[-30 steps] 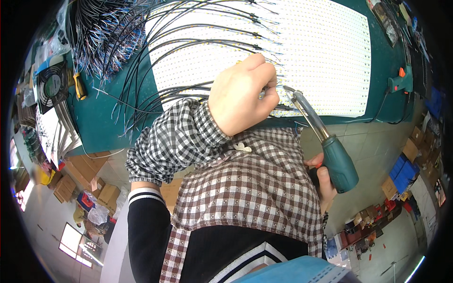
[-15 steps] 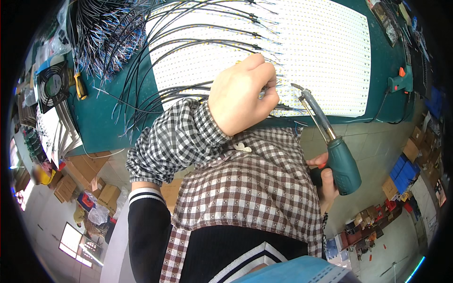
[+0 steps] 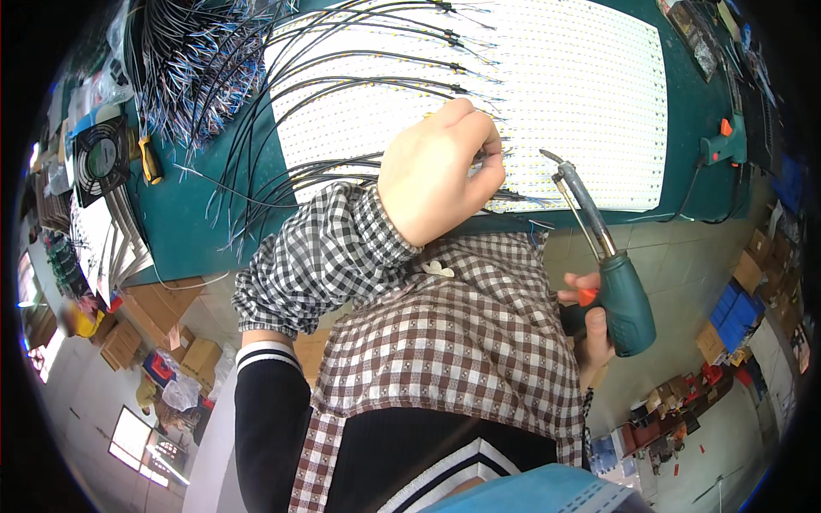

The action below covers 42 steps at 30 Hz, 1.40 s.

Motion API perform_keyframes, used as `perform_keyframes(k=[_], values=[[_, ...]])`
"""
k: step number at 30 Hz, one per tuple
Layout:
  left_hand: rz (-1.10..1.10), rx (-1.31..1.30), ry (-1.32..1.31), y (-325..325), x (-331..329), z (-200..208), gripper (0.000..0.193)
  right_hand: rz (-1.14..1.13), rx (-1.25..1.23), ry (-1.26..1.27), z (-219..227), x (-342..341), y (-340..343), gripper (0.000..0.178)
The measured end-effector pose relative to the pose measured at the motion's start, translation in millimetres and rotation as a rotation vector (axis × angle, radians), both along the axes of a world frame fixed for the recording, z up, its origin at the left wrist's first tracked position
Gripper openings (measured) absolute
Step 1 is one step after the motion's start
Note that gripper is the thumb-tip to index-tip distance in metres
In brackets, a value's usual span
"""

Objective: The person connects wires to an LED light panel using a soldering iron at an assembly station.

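Observation:
My left hand (image 3: 440, 175) is over the lower middle of a white LED panel (image 3: 590, 111), with thumb and fingers pinched together. Thin wire ends show beside its fingertips; it appears to grip a cable that is mostly covered by the hand. My right hand (image 3: 590, 321) is wrapped around the handle of a green soldering gun (image 3: 624, 303), fingers near its red trigger. The gun's bent tip (image 3: 549, 156) points up and left, above the panel and apart from my left hand. Several black cables (image 3: 376, 56) curve across the panel, their fine wire ends lying near its middle.
A thick bundle of black cables (image 3: 201, 81) lies on the green table (image 3: 184, 231) at the far left. Near it are a yellow-handled screwdriver (image 3: 150, 162) and a black fan (image 3: 100, 160). A green glue gun (image 3: 725, 145) lies at the right. Cardboard boxes (image 3: 162, 303) stand below the table.
The soldering gun has shifted slightly right, its tip now farther from my left hand. My left hand stays in nearly the same place, still pinched.

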<state>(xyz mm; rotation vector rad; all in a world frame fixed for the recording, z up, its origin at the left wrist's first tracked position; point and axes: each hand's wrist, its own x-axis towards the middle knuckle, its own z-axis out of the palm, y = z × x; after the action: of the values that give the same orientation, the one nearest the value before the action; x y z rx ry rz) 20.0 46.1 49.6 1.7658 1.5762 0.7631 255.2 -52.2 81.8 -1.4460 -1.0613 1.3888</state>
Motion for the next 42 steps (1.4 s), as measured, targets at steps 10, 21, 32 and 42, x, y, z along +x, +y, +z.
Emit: perform_keyframes(k=[10,21,32,42], values=[[-0.026,-0.014,0.014,1.4,-1.2,-0.1,0.007,0.114,-0.117,-0.005,6.5,3.6,0.0,0.035],[-0.027,-0.001,-0.010,0.2,-0.7,-2.0,0.007,0.063,-0.135,0.124,2.8,0.4,-1.6,0.031],[-0.019,0.014,-0.007,0.4,0.2,-1.6,0.008,0.071,-0.105,0.005,-1.2,-2.6,-1.0,0.032],[-0.027,0.025,-0.013,0.0,0.4,-3.7,0.008,0.102,-0.147,-0.031,1.5,-2.5,-0.1,0.032]])
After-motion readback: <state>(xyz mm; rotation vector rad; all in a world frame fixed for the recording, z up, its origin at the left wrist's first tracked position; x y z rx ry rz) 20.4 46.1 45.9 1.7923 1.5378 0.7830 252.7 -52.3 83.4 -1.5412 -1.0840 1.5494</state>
